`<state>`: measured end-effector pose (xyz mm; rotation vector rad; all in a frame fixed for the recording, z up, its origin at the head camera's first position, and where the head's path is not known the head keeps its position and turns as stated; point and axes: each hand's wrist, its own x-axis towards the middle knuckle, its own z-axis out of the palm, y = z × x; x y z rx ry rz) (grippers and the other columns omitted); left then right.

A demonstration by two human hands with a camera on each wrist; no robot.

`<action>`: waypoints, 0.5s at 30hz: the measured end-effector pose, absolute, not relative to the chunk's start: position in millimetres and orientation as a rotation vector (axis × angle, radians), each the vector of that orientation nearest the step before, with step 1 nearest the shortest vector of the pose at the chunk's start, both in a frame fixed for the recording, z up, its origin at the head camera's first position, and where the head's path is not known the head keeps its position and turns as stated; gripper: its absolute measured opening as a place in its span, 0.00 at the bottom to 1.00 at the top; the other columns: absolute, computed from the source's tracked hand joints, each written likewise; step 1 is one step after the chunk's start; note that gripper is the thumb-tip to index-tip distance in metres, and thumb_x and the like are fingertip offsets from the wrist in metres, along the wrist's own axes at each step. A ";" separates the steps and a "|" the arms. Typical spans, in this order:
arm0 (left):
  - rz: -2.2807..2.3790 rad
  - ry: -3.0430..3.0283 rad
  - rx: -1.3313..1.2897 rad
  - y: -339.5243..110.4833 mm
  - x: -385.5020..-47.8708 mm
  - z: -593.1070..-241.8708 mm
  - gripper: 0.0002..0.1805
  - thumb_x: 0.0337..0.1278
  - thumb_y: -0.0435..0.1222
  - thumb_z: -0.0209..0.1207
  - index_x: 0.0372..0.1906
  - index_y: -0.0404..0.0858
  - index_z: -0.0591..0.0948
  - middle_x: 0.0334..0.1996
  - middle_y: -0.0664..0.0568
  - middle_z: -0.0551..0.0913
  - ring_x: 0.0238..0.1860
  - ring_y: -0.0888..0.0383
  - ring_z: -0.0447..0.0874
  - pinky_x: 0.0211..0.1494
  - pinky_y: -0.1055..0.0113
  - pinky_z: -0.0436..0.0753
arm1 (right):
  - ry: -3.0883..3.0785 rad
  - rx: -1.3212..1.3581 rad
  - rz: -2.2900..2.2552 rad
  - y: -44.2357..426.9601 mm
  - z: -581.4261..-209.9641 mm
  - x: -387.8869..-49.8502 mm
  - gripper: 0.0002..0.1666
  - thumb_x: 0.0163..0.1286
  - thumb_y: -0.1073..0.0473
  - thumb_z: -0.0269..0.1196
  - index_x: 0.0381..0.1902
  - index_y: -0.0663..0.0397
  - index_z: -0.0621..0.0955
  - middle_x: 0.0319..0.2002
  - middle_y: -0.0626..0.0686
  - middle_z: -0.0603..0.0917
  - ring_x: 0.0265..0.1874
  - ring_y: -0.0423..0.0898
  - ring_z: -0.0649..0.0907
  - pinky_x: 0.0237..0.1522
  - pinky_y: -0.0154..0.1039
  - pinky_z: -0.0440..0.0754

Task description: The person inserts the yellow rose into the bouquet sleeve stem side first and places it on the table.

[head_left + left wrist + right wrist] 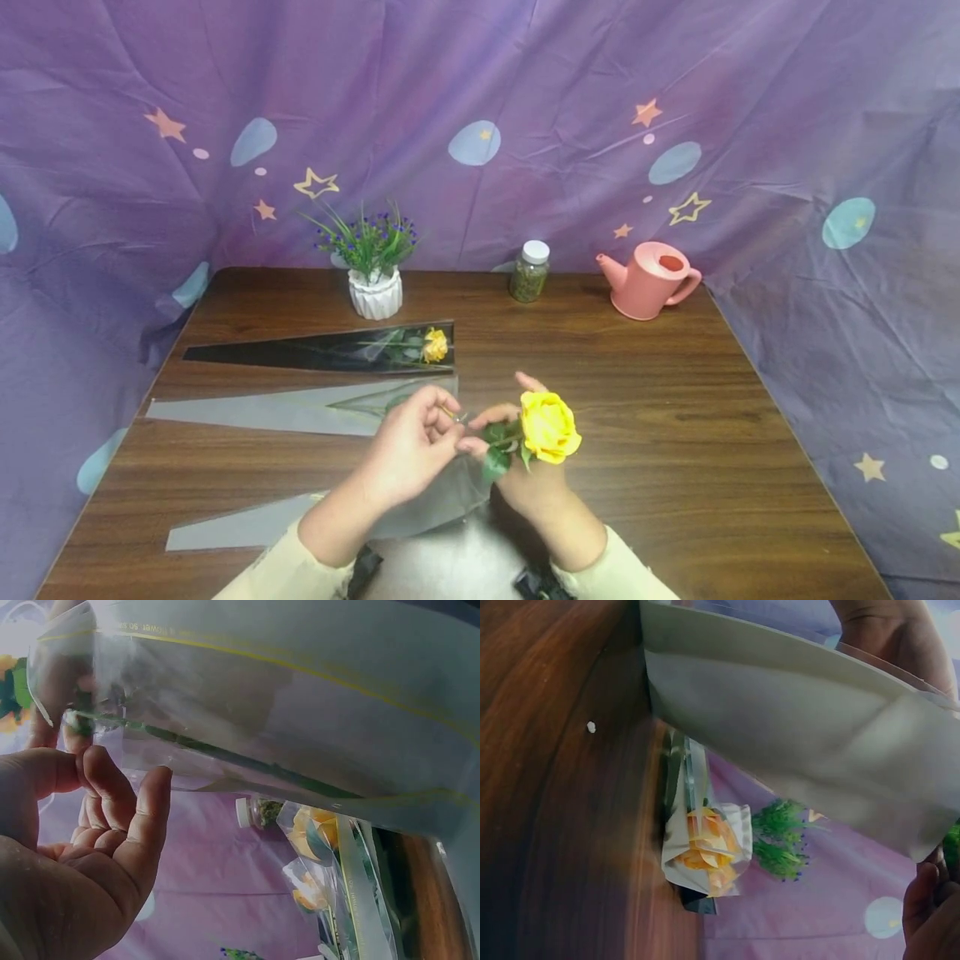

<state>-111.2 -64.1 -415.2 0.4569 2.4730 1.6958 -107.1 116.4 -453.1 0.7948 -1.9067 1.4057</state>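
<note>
A yellow rose (551,427) with green leaves is in my right hand (536,487), whose thumb and fingers hold it just under the bloom. Its green stem (225,752) runs inside a clear-and-grey flower sleeve (438,500), while the bloom is outside the wide mouth. My left hand (412,446) pinches at the mouth's edge between thumb and forefinger, close to the right fingertips. The left wrist view shows the sleeve's clear side with a yellow line; in the right wrist view its grey back (780,705) hides part of the hands.
Farther back lie a grey sleeve (262,408) and a black sleeve (300,348) holding a yellow rose (435,345). Along the rear stand a white pot (377,296) of purple flowers, a white-capped jar (529,279) and a pink watering can (647,283).
</note>
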 end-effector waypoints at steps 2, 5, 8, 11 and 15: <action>1.688 2.483 0.449 -64.4 -111.6 -415.6 0.11 0.62 0.25 0.65 0.47 0.35 0.78 0.24 0.59 0.83 0.22 0.62 0.78 0.25 0.69 0.77 | -1.778 0.876 1.512 115.1 -452.1 -108.4 0.56 0.63 0.42 0.77 0.66 0.80 0.62 0.39 0.59 0.87 0.43 0.45 0.84 0.56 0.29 0.78; 1.690 2.489 0.442 -64.9 -111.8 -416.4 0.11 0.61 0.26 0.65 0.47 0.35 0.78 0.24 0.59 0.83 0.22 0.62 0.78 0.26 0.69 0.77 | -1.517 1.043 1.666 111.3 -445.1 -110.6 0.73 0.57 0.42 0.81 0.76 0.72 0.45 0.52 0.63 0.82 0.36 0.47 0.82 0.36 0.34 0.80; 1.695 2.484 0.442 -65.4 -111.6 -417.3 0.12 0.60 0.26 0.65 0.46 0.36 0.78 0.24 0.59 0.83 0.22 0.62 0.78 0.26 0.68 0.78 | -1.315 1.066 1.698 105.7 -436.9 -112.3 0.70 0.62 0.35 0.76 0.80 0.58 0.45 0.61 0.64 0.77 0.43 0.51 0.83 0.29 0.39 0.76; 1.700 2.470 0.456 -65.5 -111.4 -418.1 0.12 0.60 0.25 0.65 0.47 0.35 0.78 0.24 0.59 0.83 0.22 0.62 0.78 0.26 0.68 0.78 | -1.162 0.964 1.662 99.6 -432.5 -113.7 0.61 0.67 0.32 0.71 0.79 0.51 0.50 0.59 0.66 0.77 0.48 0.50 0.85 0.30 0.33 0.74; 1.712 2.448 0.489 -65.3 -111.0 -418.1 0.12 0.60 0.26 0.65 0.48 0.34 0.78 0.25 0.58 0.83 0.21 0.62 0.77 0.25 0.68 0.77 | -0.897 0.915 1.688 91.8 -430.2 -114.8 0.47 0.70 0.47 0.74 0.72 0.55 0.59 0.50 0.69 0.80 0.38 0.51 0.85 0.38 0.30 0.82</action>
